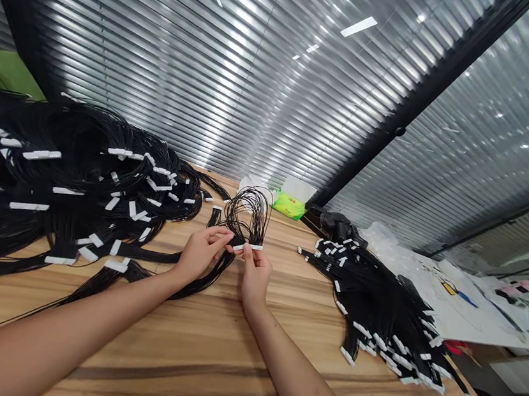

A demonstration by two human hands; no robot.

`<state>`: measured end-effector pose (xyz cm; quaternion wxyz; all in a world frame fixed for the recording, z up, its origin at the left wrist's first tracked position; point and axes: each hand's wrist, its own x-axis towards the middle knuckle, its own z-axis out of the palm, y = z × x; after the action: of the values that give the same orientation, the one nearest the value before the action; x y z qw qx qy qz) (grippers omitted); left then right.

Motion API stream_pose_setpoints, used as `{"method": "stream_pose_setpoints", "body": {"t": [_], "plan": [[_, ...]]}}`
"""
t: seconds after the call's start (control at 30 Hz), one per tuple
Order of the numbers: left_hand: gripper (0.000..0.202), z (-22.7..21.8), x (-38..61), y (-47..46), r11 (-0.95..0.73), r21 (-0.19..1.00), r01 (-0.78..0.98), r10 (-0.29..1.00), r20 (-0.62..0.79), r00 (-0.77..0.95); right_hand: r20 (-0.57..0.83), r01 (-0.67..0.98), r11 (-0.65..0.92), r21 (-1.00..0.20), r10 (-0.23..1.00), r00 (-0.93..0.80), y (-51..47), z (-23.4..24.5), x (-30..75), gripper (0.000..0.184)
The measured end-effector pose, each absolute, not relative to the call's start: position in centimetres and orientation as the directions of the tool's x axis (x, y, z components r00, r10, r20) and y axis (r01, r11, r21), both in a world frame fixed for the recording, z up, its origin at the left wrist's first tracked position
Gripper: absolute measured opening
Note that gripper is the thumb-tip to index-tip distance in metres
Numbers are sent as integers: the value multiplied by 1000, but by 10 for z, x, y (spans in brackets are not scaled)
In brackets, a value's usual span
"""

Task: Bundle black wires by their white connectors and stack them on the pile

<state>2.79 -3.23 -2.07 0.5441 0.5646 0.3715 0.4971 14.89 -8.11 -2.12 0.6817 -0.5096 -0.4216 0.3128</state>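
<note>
Both hands meet over the middle of the wooden table [207,351]. My left hand [201,251] pinches the black wires of a wire harness [249,212] that loops upward. My right hand [255,273] pinches the same harness at its white connector [253,247]. The harness's long black tail runs under my left hand toward the left. Fingers of both hands are closed on it.
A large heap of black harnesses with white connectors [54,185] covers the table's left. A flatter, sorted pile of harnesses [376,308] lies on the right. A green packet [289,205] and black gloves [338,225] sit at the back. Blinds close off the far side.
</note>
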Motion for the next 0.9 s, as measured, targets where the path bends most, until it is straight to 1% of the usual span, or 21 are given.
{"method": "stream_pose_setpoints", "body": {"t": [0.1, 0.2, 0.4, 0.57, 0.63, 0.73, 0.8, 0.9], "plan": [[35, -19, 28, -33, -146, 982, -116, 965, 167, 202, 260, 18, 281, -959, 858, 442, -81, -22, 149, 28], [32, -19, 27, -32, -174, 983, -55, 967, 181, 180, 262, 43, 272, -961, 854, 450, -81, -23, 150, 30], [36, -24, 28, -27, -175, 985, 2, 965, 171, 198, 266, 49, 275, -960, 851, 453, -78, -28, 152, 31], [32, -27, 27, -26, -218, 973, 80, 965, 202, 167, 267, 69, 263, -962, 862, 431, -76, -29, 154, 31], [30, -27, 27, -27, -226, 972, 60, 960, 212, 183, 262, 67, 258, -964, 866, 425, -75, -29, 154, 30], [28, -25, 28, -28, -217, 976, -32, 953, 219, 209, 258, 63, 256, -965, 869, 422, -75, -28, 155, 29], [30, -24, 29, -28, -183, 980, -75, 957, 196, 216, 255, 66, 251, -966, 871, 419, -75, -27, 155, 28], [31, -24, 29, -26, -143, 986, -91, 960, 160, 230, 249, 60, 246, -967, 876, 412, -76, -25, 153, 28]]}}
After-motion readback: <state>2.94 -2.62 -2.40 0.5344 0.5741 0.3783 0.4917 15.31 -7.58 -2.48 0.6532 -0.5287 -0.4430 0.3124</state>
